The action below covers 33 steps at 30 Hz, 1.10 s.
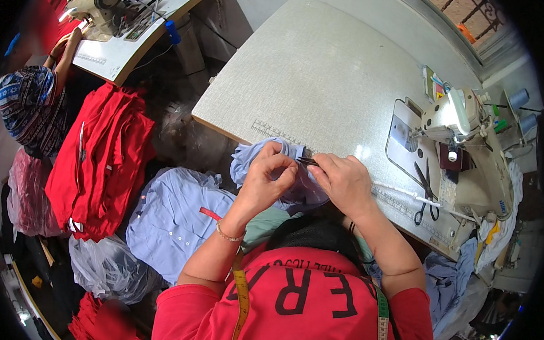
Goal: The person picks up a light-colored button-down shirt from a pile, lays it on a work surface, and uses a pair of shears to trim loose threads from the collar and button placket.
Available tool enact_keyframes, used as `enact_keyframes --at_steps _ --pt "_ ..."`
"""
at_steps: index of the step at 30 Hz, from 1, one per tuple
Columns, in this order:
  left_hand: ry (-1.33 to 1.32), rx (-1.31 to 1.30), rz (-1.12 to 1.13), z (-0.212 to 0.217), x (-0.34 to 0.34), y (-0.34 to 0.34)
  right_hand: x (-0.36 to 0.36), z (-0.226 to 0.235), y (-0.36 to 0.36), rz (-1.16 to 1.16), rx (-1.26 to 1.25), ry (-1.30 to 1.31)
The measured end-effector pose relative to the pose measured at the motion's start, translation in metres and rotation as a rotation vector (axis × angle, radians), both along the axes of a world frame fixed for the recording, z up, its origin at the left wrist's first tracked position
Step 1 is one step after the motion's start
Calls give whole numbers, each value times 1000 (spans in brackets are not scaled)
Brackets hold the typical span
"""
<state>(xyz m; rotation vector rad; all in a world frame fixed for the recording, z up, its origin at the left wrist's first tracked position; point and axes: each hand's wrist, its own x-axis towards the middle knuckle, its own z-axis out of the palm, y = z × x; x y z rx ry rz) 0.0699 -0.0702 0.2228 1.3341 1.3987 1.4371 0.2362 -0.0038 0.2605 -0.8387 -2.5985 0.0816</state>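
My left hand (266,177) is closed in a pinch at the bunched light blue garment (242,160), which hangs over the front edge of the sewing table (315,63). Between the fingers of my right hand (349,181) is a small dark pair of thread snips (307,161). Its tip points left and meets the cloth beside my left fingertips. Exactly what the left fingertips pinch is too small to make out. Both hands are close together above my lap.
On the right of the table stand a sewing machine (460,120) and black scissors (427,189). Left of me lie a light blue shirt (176,212), a red garment pile (102,160) and a plastic bag (114,270). Another person (31,102) works at a second machine (101,16).
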Motion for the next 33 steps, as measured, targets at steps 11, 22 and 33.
enact_keyframes --at_steps 11,22,33 --pt "-433 -97 -55 -19 -13 1 26 -3 22 -285 23 2" --pt "-996 -74 42 -12 -23 7 122 -9 -14 -109 -895 364" --pt "-676 439 -198 113 -76 -52 94 -120 -32 -129 -960 87"
